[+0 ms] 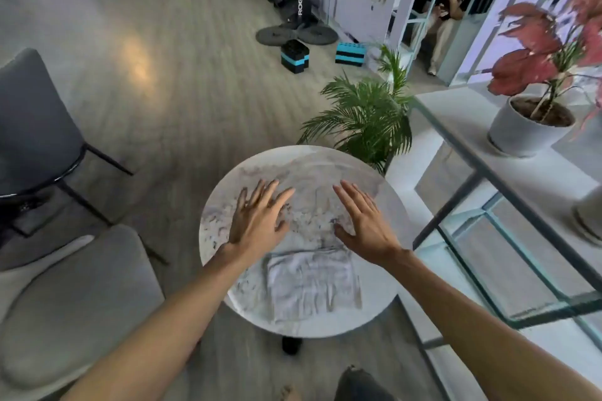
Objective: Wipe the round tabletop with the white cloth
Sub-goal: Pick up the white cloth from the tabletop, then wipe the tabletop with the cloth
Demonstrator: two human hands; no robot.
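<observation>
On the near edge of the tabletop (pixel 384 205) lies the cloth (pixel 312 283), unheld; left hand (pixel 257 221) and right hand (pixel 365 225) hover beyond it, each grip wide and empty, probably poised to take it.

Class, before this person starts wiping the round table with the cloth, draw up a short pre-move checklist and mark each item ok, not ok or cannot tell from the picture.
1. White cloth within reach: ok, it lies flat on the near part of the round tabletop.
2. Cloth in hand: not ok, the left hand and right hand are both open and spread beyond the cloth, not on it.
3. Tabletop free of other objects: ok, only the cloth lies on it.
4. Cloth damp: cannot tell.
5. Room at the far edge: not ok, the green palm stands close behind the rim.
</observation>
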